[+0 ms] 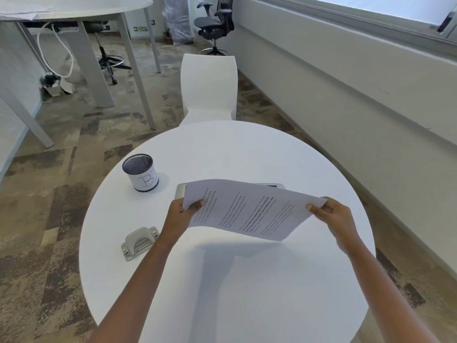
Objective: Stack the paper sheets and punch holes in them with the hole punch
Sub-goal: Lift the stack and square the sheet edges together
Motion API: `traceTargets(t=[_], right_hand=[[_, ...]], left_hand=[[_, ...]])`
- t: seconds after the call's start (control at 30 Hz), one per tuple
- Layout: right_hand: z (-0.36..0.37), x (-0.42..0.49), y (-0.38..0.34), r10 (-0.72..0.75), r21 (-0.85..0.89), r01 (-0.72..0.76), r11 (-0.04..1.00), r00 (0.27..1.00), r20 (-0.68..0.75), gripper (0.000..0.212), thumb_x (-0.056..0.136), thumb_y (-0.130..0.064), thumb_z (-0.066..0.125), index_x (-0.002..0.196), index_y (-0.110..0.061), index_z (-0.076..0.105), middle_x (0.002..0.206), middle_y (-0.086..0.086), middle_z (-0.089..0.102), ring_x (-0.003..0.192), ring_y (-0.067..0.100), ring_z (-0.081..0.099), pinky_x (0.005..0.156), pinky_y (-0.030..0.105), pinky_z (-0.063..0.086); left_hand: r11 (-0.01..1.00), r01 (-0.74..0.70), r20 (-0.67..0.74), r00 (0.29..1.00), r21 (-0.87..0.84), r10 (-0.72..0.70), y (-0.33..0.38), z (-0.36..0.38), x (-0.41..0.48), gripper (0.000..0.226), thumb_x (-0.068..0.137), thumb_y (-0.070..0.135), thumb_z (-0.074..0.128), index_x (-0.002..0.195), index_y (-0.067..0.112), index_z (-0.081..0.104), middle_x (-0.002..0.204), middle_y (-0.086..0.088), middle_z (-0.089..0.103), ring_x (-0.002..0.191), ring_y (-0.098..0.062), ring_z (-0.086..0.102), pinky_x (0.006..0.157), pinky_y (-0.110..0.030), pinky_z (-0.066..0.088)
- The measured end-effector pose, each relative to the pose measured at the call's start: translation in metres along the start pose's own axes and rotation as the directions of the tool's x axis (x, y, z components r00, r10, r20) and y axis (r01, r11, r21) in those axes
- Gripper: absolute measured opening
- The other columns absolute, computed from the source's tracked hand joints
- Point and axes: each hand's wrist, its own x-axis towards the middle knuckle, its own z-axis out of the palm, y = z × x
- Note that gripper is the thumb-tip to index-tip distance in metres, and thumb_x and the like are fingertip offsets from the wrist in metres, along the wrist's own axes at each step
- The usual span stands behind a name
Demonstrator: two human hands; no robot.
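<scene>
White round worktop (247, 305) carries a metal hole punch (139, 243) at its left, next the left hand (181, 215) pinches one end of the printed paper sheets (247, 209) held above the surface, and the right hand (332, 216) pinches the other.

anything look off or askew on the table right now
Nothing is spilled or damaged. The paper sheets sag in the middle, held in the air by the left hand and right hand at opposite ends. The hole punch sits skewed on the left side of the table, untouched.
</scene>
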Motion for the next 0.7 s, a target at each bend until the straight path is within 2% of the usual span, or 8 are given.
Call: traceTargets(t=[0.07, 0.17, 0.27, 0.4, 0.5, 0.57, 0.63, 0.7], right_hand=[[0.007, -0.004, 0.009, 0.06, 0.201, -0.061, 0.978, 0.998, 0.01, 0.018, 0.082, -0.001, 0.062, 0.085, -0.019, 0.066, 0.07, -0.014, 0.074, 0.068, 0.001, 0.067, 0.061, 0.009, 0.053], [0.018, -0.009, 0.02, 0.057, 0.256, -0.039, 0.966, 0.996, -0.062, 0.019, 0.081, 0.001, 0.062, 0.088, -0.016, 0.067, 0.072, -0.014, 0.075, 0.068, 0.0, 0.068, 0.065, 0.013, 0.056], [0.029, -0.015, 0.028, 0.016, 0.205, 0.017, 0.979, 0.987, -0.161, 0.02, 0.081, 0.0, 0.063, 0.085, -0.019, 0.068, 0.069, -0.017, 0.074, 0.067, -0.003, 0.067, 0.063, 0.01, 0.054], [0.043, -0.024, 0.041, -0.024, 0.069, 0.039, 0.997, 0.978, -0.207, 0.018, 0.083, -0.005, 0.063, 0.081, -0.022, 0.066, 0.077, -0.003, 0.071, 0.064, -0.004, 0.066, 0.06, 0.009, 0.052], [0.048, -0.028, 0.053, 0.048, 0.019, -0.045, 0.999, 0.987, -0.154, 0.014, 0.083, -0.003, 0.063, 0.08, -0.016, 0.065, 0.086, 0.008, 0.069, 0.074, 0.021, 0.066, 0.069, 0.028, 0.055], [0.052, -0.032, 0.06, 0.114, -0.037, -0.116, 0.993, 0.991, -0.07, 0.011, 0.084, 0.0, 0.061, 0.091, -0.008, 0.064, 0.094, 0.012, 0.068, 0.082, 0.028, 0.064, 0.075, 0.04, 0.054], [0.054, -0.035, 0.066, 0.132, -0.113, -0.137, 0.984, 0.99, -0.051, 0.011, 0.085, 0.0, 0.059, 0.094, 0.001, 0.064, 0.095, 0.014, 0.067, 0.082, 0.028, 0.063, 0.073, 0.039, 0.053], [0.057, -0.039, 0.068, 0.089, -0.154, -0.104, 0.983, 0.991, -0.103, 0.009, 0.086, -0.004, 0.059, 0.09, 0.002, 0.065, 0.088, 0.013, 0.067, 0.077, 0.027, 0.062, 0.062, 0.029, 0.051]], left_hand=[[0.999, 0.025, -0.048, 0.998, -0.042, -0.027, -0.01, 0.007, -0.002, 0.008, 0.085, 0.004, 0.06, 0.091, 0.007, 0.064, 0.081, 0.004, 0.064, 0.066, -0.005, 0.059, 0.053, -0.004, 0.047], [0.992, 0.061, -0.118, 0.99, -0.113, -0.075, -0.026, 0.014, -0.007, 0.004, 0.086, 0.004, 0.058, 0.087, 0.006, 0.061, 0.083, -0.003, 0.063, 0.067, -0.013, 0.058, 0.053, -0.01, 0.05], [0.989, 0.1, -0.177, 0.977, -0.112, -0.119, -0.043, 0.015, -0.013, 0.005, 0.087, 0.005, 0.058, 0.083, 0.005, 0.062, 0.077, -0.004, 0.063, 0.07, -0.02, 0.056, 0.057, -0.023, 0.05], [0.991, 0.109, -0.176, 0.977, -0.083, -0.122, -0.067, 0.017, -0.024, 0.014, 0.086, 0.002, 0.059, 0.098, 0.006, 0.062, 0.093, -0.007, 0.065, 0.077, -0.022, 0.06, 0.054, -0.007, 0.052], [0.99, 0.134, -0.146, 0.98, -0.034, -0.138, -0.08, 0.017, -0.029, 0.02, 0.086, 0.003, 0.059, 0.106, 0.003, 0.061, 0.102, -0.012, 0.064, 0.085, -0.027, 0.06, 0.057, -0.008, 0.053], [0.988, 0.152, -0.142, 0.979, 0.011, -0.149, -0.087, 0.017, -0.032, 0.024, 0.087, 0.005, 0.058, 0.11, -0.002, 0.06, 0.103, -0.014, 0.063, 0.086, -0.029, 0.061, 0.06, -0.014, 0.054], [0.988, 0.147, -0.154, 0.978, 0.048, -0.138, -0.09, 0.017, -0.034, 0.025, 0.088, 0.007, 0.057, 0.111, -0.003, 0.059, 0.101, -0.012, 0.063, 0.086, -0.032, 0.061, 0.06, -0.015, 0.054], [0.991, 0.115, -0.175, 0.979, 0.063, -0.103, -0.089, 0.019, -0.037, 0.024, 0.088, 0.008, 0.057, 0.11, -0.001, 0.059, 0.097, -0.009, 0.063, 0.083, -0.03, 0.061, 0.056, -0.009, 0.053]])
